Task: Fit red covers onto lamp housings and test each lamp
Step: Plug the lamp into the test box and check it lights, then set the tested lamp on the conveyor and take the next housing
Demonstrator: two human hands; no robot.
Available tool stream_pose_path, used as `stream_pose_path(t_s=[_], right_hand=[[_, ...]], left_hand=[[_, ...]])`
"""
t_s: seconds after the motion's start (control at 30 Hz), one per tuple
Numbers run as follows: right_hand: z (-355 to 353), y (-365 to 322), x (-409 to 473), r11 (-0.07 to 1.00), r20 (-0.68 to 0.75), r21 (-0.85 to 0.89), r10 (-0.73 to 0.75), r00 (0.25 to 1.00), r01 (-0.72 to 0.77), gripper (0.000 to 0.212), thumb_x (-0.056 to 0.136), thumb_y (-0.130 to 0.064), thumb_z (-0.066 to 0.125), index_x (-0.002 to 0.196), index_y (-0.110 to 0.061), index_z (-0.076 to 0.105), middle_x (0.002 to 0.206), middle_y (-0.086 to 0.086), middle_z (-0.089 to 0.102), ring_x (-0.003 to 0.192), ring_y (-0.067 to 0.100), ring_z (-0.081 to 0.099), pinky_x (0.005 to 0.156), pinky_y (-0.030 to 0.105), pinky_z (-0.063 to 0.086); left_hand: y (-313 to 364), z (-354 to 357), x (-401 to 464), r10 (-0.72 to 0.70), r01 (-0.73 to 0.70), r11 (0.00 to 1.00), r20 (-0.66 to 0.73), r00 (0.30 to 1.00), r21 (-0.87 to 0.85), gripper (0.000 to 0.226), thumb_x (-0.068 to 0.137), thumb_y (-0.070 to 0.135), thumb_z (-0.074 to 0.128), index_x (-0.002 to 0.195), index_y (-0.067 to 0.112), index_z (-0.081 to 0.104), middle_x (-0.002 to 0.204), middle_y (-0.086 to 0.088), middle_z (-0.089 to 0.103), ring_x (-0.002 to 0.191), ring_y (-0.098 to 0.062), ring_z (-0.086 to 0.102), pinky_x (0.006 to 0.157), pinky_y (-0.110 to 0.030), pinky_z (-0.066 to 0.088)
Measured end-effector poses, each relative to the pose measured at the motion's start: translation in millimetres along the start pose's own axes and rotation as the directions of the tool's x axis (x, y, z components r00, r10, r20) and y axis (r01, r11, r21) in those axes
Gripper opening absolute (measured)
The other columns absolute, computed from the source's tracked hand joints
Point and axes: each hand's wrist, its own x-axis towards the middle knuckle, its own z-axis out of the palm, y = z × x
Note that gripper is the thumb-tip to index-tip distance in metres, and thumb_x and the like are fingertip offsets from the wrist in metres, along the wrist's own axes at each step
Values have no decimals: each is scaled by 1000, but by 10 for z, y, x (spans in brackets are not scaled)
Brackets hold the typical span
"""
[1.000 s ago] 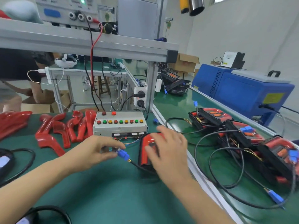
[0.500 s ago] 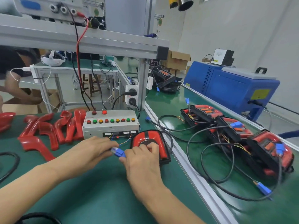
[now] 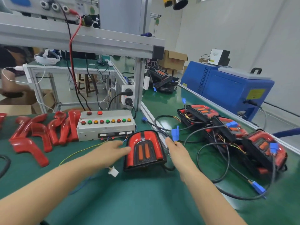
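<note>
A lamp with its red cover fitted lies on the green bench in front of the grey test box. My left hand reaches to the lamp's left edge with straight fingers touching it. My right hand is just right of the lamp and pinches the wire below the lamp's blue connector, which stands up above my fingers. A white plug on thin wires from the box lies loose on the mat. Several loose red covers lie left of the box.
Several lamps with black cables and blue connectors are piled on the belt to the right. A blue machine stands behind them. An aluminium frame post with sockets rises behind the box. A black cable loops at far left.
The blue connector has come apart from the white plug. My right hand has carried the blue connector to the lamp's right side; my left hand has let go and moved onto the lamp.
</note>
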Motion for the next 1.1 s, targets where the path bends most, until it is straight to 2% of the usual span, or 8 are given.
stream_pose_path(t_s=[0.07, 0.17, 0.4, 0.6, 0.73, 0.87, 0.97, 1.1], right_hand=[[29, 3, 3, 996, 131, -74, 55, 990, -46, 59, 88, -63, 45, 118, -14, 55, 122, 4, 57, 109, 22, 52, 89, 30, 36], [98, -5, -50, 995, 199, -87, 73, 977, -57, 98, 61, -75, 58, 139, -15, 47, 138, 2, 54, 123, 22, 52, 105, 35, 40], [205, 79, -65, 922, 217, 315, 163, 962, -227, 39, 77, -19, 75, 113, -6, 65, 109, 17, 71, 87, 25, 63, 61, 26, 47], [130, 161, -137, 921, 194, 377, 25, 981, -98, 20, 81, -14, 70, 101, -15, 67, 97, 5, 75, 89, 21, 70, 76, 27, 56], [-104, 181, -215, 916, 92, 400, -65, 994, 23, 17, 83, -13, 67, 99, -10, 68, 96, 5, 75, 87, 18, 66, 89, 29, 50], [-507, 9, -262, 849, 6, 508, -172, 985, 146, 18, 88, -10, 63, 105, -4, 66, 93, 8, 73, 82, 20, 67, 90, 42, 55], [-817, -237, -213, 724, -139, 621, -276, 951, 301, 13, 91, -7, 59, 103, -4, 64, 87, 3, 76, 79, 15, 72, 78, 37, 60], [-1270, -563, 32, 623, -371, 651, -237, 898, 433, 19, 91, -9, 60, 109, 0, 61, 100, 9, 74, 91, 20, 72, 87, 39, 58]], left_hand=[[82, 167, 75, -105, 115, 984, 82, 991, -135, 28, 94, 39, 52, 119, 27, 46, 94, 0, 63, 80, -15, 59, 70, -28, 49], [78, 328, 200, -121, 126, 945, 35, 992, -302, 16, 92, 14, 58, 106, 13, 53, 101, -12, 67, 84, -25, 61, 67, -33, 50], [13, 403, 168, -98, 82, 900, -15, 995, -428, 25, 89, 2, 60, 81, 24, 52, 88, -4, 67, 84, -30, 66, 71, -37, 51], [-55, 405, 168, -3, -7, 881, -20, 1000, -474, 28, 91, 16, 61, 112, 32, 50, 84, 12, 67, 78, -12, 65, 61, -28, 44], [-137, 332, 191, -5, 23, 869, 37, 999, -494, 28, 94, 44, 48, 112, 25, 59, 105, -2, 70, 90, -29, 67, 77, -38, 51], [-219, 339, 242, -57, 67, 854, 35, 998, -516, 24, 95, 33, 51, 110, 18, 59, 105, -6, 67, 83, -25, 65, 71, -34, 50], [-270, 357, 231, -30, 43, 886, 36, 999, -462, 19, 94, 27, 56, 111, 21, 61, 103, -6, 68, 82, -19, 65, 74, -30, 48], [-244, 352, 183, -21, 41, 905, 52, 998, -423, 25, 94, 22, 57, 119, 20, 58, 101, -8, 69, 90, -19, 64, 77, -28, 47]])
